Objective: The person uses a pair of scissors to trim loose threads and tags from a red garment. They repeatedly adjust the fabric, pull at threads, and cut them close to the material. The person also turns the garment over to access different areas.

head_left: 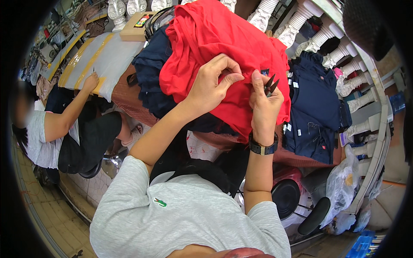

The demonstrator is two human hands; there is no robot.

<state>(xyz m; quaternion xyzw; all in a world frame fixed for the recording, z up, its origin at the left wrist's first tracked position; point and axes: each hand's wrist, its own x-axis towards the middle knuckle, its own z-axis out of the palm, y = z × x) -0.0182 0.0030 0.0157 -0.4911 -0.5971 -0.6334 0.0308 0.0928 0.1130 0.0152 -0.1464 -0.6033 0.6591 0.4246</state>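
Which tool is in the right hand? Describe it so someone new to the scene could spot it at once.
Start at the big red garment heaped on the table, between two dark navy piles. At its right edge the right hand, with a black wristwatch, holds small dark thread snips. Two thin pointed blades poke up above the fingers, the only metal tool there.

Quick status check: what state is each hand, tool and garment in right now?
Left hand: pinching a fold of the red garment.
Right hand: closed around the thread snips.
Thread snips: blades slightly apart, tips up, at the fabric.
Red garment: crumpled, draped over the pile.
Navy garments: heaped, tags showing.
Wristwatch: strapped on the right wrist.
Co-worker's hand: resting on a plastic-wrapped bundle.
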